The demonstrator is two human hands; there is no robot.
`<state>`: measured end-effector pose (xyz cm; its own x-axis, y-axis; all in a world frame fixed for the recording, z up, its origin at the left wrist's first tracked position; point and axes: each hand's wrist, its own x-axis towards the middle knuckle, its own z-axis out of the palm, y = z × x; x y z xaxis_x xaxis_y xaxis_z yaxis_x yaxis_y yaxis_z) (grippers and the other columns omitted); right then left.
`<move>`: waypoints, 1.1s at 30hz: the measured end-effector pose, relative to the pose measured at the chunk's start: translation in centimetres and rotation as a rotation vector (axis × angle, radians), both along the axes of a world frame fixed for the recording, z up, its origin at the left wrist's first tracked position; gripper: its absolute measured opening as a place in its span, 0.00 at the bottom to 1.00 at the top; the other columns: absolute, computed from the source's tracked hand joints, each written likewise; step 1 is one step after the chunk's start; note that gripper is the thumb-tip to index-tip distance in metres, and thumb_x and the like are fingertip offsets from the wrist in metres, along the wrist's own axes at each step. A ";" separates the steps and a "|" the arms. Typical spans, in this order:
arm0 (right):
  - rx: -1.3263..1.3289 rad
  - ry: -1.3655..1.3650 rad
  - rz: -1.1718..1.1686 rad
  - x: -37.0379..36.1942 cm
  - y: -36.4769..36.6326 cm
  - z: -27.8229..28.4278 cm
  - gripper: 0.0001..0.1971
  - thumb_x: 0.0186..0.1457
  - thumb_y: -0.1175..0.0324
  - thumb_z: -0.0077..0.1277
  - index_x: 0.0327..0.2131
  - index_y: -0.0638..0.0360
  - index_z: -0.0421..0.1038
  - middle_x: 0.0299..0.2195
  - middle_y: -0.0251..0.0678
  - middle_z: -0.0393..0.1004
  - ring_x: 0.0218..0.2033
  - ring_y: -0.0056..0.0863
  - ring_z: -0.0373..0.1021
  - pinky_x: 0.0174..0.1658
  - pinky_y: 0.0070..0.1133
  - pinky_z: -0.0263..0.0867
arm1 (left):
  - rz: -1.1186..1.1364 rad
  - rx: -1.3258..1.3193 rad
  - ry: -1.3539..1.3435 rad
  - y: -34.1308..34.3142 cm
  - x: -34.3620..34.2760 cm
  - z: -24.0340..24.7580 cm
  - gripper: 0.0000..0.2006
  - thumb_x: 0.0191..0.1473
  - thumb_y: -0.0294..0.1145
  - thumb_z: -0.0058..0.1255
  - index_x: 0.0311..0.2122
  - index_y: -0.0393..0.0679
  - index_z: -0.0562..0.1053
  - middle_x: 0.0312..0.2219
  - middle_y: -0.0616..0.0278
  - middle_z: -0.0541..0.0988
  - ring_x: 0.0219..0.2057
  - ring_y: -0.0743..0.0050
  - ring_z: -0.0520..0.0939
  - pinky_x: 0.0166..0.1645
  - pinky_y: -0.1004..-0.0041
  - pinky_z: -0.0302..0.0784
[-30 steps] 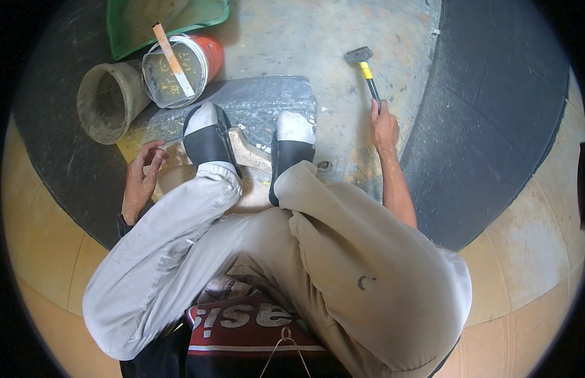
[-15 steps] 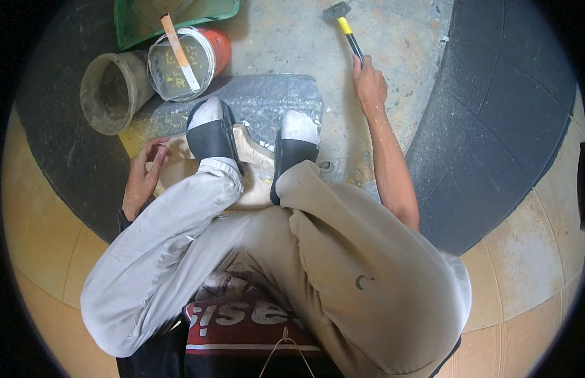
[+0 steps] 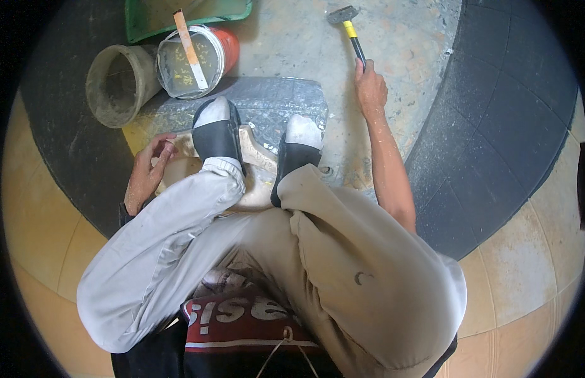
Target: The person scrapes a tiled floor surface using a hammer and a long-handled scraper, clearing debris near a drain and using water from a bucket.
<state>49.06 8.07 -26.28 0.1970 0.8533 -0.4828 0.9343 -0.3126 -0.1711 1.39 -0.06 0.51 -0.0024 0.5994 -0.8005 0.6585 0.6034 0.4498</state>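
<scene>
My right hand [image 3: 371, 91] is closed round the dark lower handle of a hammer [image 3: 353, 36]. The hammer has a yellow band below its grey head, which points away from me over the floor. Beside my left foot, my left hand [image 3: 147, 169] has its fingers and thumb curled on the edge of a pale cream, curved piece [image 3: 257, 154]. This piece lies under and between my feet, and my left leg hides part of it. My feet, in white socks and black slippers, rest on or against it.
A grey, scuffed board [image 3: 267, 94] lies beyond my feet. At the far left are a grimy bucket [image 3: 97, 94], a red and white bucket [image 3: 228, 50] with an orange and white strip [image 3: 190, 53] across it, and a green tray [image 3: 198, 31]. Dark matting [image 3: 488, 126] curves along the right.
The view has shifted slightly, so the buckets and tray sit a little farther right. Both hands keep nearly the same place and hold.
</scene>
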 end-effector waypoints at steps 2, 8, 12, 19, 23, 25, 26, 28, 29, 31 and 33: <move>-0.066 -0.009 -0.006 0.5 -1.2 0.9 0.24 0.72 0.43 0.37 0.45 0.55 0.71 0.25 0.55 0.80 0.31 0.59 0.79 0.35 0.50 0.73 | -0.018 0.045 -0.005 0.1 -0.6 -0.1 0.18 0.72 0.39 0.47 0.56 0.37 0.73 0.38 0.57 0.81 0.42 0.70 0.80 0.53 0.68 0.75; -0.109 -0.043 -0.033 2.9 -4.1 1.2 0.24 0.72 0.43 0.37 0.44 0.55 0.70 0.24 0.55 0.79 0.30 0.60 0.79 0.34 0.50 0.73 | -0.003 0.008 -0.003 -0.4 -0.1 0.1 0.18 0.72 0.39 0.46 0.56 0.37 0.73 0.38 0.56 0.82 0.43 0.69 0.81 0.53 0.68 0.75; -0.047 -0.011 -0.009 1.1 -1.9 -0.3 0.24 0.72 0.43 0.37 0.45 0.54 0.70 0.25 0.55 0.79 0.31 0.60 0.79 0.35 0.51 0.74 | -0.048 -0.017 -0.022 -0.2 0.0 -0.3 0.17 0.72 0.38 0.47 0.57 0.38 0.73 0.38 0.56 0.82 0.43 0.70 0.82 0.53 0.68 0.75; 0.006 -0.072 0.002 3.0 2.3 0.5 0.25 0.72 0.42 0.36 0.45 0.54 0.72 0.27 0.56 0.80 0.33 0.60 0.79 0.38 0.50 0.74 | -0.001 0.013 0.015 -0.1 -0.2 0.1 0.16 0.72 0.38 0.47 0.56 0.38 0.73 0.37 0.57 0.81 0.43 0.71 0.82 0.53 0.69 0.75; -0.072 -0.020 -0.014 3.1 2.9 0.8 0.25 0.72 0.42 0.36 0.47 0.53 0.72 0.31 0.58 0.80 0.37 0.60 0.79 0.41 0.49 0.74 | -0.013 -0.014 -0.011 -0.4 0.0 0.1 0.17 0.72 0.39 0.46 0.56 0.38 0.73 0.38 0.56 0.81 0.44 0.71 0.81 0.54 0.68 0.75; -0.161 -0.021 0.129 2.0 2.4 1.4 0.25 0.72 0.42 0.36 0.48 0.54 0.72 0.32 0.59 0.80 0.39 0.61 0.79 0.42 0.49 0.74 | -0.015 -0.031 0.003 -0.3 0.0 0.2 0.17 0.72 0.39 0.46 0.56 0.38 0.73 0.38 0.56 0.81 0.44 0.71 0.82 0.53 0.68 0.75; -0.139 -0.023 0.092 2.3 2.4 1.3 0.26 0.72 0.42 0.37 0.48 0.54 0.71 0.31 0.59 0.80 0.39 0.61 0.79 0.42 0.49 0.74 | -0.015 -0.039 0.010 -0.3 -0.1 0.2 0.17 0.72 0.39 0.47 0.56 0.37 0.73 0.38 0.56 0.81 0.44 0.71 0.82 0.53 0.68 0.75; -0.099 -0.021 0.019 3.0 2.3 1.0 0.26 0.72 0.42 0.37 0.48 0.55 0.71 0.31 0.59 0.80 0.38 0.61 0.78 0.42 0.49 0.74 | -0.012 -0.014 0.012 -0.3 -0.4 0.0 0.17 0.72 0.40 0.47 0.56 0.38 0.73 0.38 0.56 0.81 0.44 0.71 0.81 0.53 0.68 0.75; -0.081 -0.007 -0.013 3.0 2.4 0.7 0.26 0.72 0.42 0.37 0.48 0.56 0.71 0.31 0.59 0.80 0.38 0.61 0.78 0.42 0.50 0.74 | -0.011 -0.002 0.013 -0.4 -0.6 -0.1 0.18 0.72 0.40 0.47 0.56 0.38 0.73 0.38 0.56 0.81 0.43 0.71 0.81 0.53 0.68 0.75; -0.049 0.015 -0.079 2.9 2.5 0.6 0.26 0.72 0.42 0.37 0.47 0.56 0.71 0.31 0.59 0.80 0.38 0.62 0.78 0.42 0.50 0.74 | -0.022 0.028 0.028 -0.4 -0.4 -0.2 0.16 0.71 0.35 0.47 0.56 0.37 0.73 0.36 0.57 0.82 0.41 0.71 0.83 0.51 0.70 0.76; -0.076 0.003 0.017 2.7 2.2 0.9 0.26 0.72 0.43 0.37 0.46 0.57 0.72 0.31 0.58 0.80 0.38 0.62 0.78 0.42 0.51 0.73 | -0.023 0.033 0.036 -0.5 -0.3 -0.1 0.15 0.70 0.33 0.47 0.56 0.37 0.73 0.35 0.57 0.83 0.40 0.71 0.84 0.50 0.70 0.77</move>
<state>51.78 10.30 -25.34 0.1812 0.8173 -0.5470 0.9392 -0.3088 -0.1503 1.10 -0.53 0.37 -0.0167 0.6255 -0.7801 0.6880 0.5733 0.4449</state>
